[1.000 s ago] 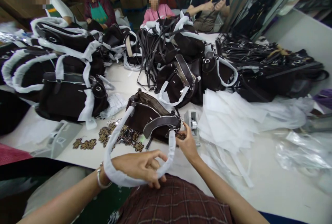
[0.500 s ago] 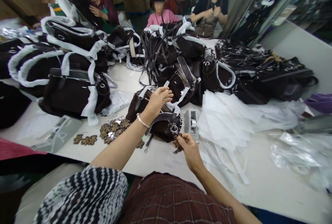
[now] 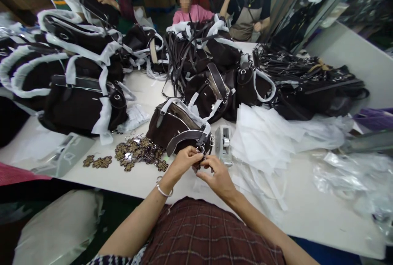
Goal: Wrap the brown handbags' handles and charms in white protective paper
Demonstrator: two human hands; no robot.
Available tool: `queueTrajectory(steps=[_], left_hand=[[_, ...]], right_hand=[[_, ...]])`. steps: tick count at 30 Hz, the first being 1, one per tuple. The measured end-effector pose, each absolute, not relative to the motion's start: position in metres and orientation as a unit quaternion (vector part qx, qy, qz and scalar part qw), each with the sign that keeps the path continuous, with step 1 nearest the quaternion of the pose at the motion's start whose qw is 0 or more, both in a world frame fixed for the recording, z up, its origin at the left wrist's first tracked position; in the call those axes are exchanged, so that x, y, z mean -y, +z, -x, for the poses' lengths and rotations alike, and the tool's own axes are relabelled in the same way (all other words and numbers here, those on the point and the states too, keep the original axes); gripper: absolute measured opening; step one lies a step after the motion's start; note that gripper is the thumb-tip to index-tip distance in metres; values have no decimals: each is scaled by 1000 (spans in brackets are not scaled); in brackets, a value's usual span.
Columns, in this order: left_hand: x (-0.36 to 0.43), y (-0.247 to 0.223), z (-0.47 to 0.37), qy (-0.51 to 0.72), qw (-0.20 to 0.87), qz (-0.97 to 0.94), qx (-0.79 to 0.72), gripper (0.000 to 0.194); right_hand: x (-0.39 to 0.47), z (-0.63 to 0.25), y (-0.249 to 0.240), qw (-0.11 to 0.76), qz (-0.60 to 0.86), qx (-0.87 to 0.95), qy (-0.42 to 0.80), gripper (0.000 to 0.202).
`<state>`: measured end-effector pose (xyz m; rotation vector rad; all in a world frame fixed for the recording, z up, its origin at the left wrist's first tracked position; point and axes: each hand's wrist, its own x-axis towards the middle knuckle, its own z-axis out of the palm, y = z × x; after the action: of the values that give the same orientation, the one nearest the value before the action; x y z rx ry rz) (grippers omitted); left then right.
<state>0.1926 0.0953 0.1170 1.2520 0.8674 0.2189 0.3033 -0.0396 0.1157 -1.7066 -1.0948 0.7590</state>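
Brown handbag (image 3: 176, 128) lay near centre on one white table (image 3: 307, 212), left hand (image 3: 181, 162) and right hand (image 3: 216, 177) pinching its ring hardware (image 3: 200, 150), charm pile (image 3: 138, 156) left, tape dispenser (image 3: 223, 144) right, four people far.

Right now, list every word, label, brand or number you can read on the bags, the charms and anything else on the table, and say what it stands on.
No text can be read anywhere.
The brown bag at both hands: no legible brand or label.
The flower-shaped charms beside it: patterned, but any print is too small to read.
The tape dispenser: no readable marking.
The clear packet at the table's edge: white marks, too blurred to read.
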Motion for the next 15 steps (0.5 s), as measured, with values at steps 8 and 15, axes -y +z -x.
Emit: queueTrajectory(steps=[8, 15], left_hand=[[-96, 116, -180, 45, 714, -612, -338, 28], [-100, 109, -186, 112, 747, -570, -324, 21]], right_hand=[[31, -334, 113, 513, 710, 272, 399, 28], [39, -334, 123, 579, 608, 135, 526, 39]])
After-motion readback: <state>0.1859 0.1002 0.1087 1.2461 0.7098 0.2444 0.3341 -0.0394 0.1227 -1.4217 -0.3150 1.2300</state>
